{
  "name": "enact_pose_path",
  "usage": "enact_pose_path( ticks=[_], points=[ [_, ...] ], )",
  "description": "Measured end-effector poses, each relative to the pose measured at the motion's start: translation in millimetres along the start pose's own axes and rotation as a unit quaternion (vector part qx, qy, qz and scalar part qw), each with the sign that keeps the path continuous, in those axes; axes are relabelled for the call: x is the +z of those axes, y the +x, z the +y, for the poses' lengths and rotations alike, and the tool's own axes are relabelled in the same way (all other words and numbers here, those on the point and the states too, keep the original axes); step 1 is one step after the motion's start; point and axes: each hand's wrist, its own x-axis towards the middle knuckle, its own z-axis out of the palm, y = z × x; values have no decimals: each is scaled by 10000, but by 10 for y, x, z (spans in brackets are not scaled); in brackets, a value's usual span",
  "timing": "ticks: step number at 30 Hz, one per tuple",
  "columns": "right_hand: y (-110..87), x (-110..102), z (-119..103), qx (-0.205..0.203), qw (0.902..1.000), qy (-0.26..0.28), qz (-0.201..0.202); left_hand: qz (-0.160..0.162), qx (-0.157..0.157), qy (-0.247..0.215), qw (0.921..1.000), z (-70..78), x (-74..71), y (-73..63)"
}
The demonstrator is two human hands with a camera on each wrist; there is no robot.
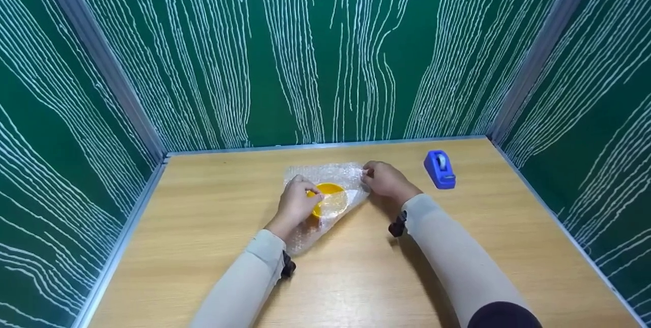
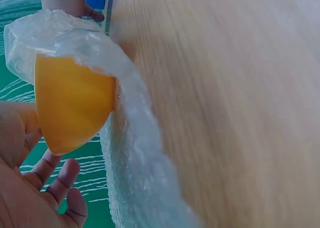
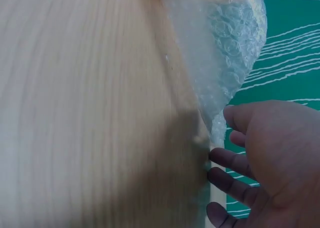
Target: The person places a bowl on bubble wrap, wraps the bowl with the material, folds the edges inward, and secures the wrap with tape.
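A yellow bowl (image 1: 329, 188) sits on a sheet of clear bubble wrap (image 1: 325, 171) in the middle of the table. My left hand (image 1: 296, 200) pinches the bowl's left rim between thumb and fingers; in the left wrist view its other fingers spread loosely below the bowl (image 2: 70, 105). At the sheet's right corner, my right hand (image 1: 385, 179) pinches the bubble wrap (image 3: 227, 48) between thumb and index finger, the remaining fingers loosely bent. A flap of wrap folds over the bowl's right part, hiding some of its side.
A blue tape dispenser (image 1: 440, 170) with a roll in it stands at the right back of the wooden table (image 1: 218, 206). Green panels (image 1: 285, 53) with white wavy lines enclose the table's back and both sides.
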Motion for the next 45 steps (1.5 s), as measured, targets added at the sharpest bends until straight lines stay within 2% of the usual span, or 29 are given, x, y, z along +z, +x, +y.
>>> enact_pose_path(
  ticks=[2,9,15,23,28,35,39,45],
  points=[
    [8,6,-9,17,10000,93,16,8,-18,-4,10000,-3,-4,2],
    [15,18,12,-483,9980,366,197,67,164,182,9997,5,-16,-3],
    [14,-6,26,-308,9958,855,125,6,-67,33,10000,15,-12,3],
    [29,-37,4,-115,9939,1096,20,4,-121,24,9999,14,-5,12],
    [44,-23,2,-114,9930,1165,150,-46,-173,27,9998,26,-2,16],
    [72,37,-25,145,9867,1581,357,-53,-193,146,9997,14,1,21],
    [85,60,-40,113,9855,1630,454,-45,-98,229,9997,4,1,32],
    [71,67,-34,113,9833,1739,518,-97,-140,108,9998,2,-1,33]
  ],
)
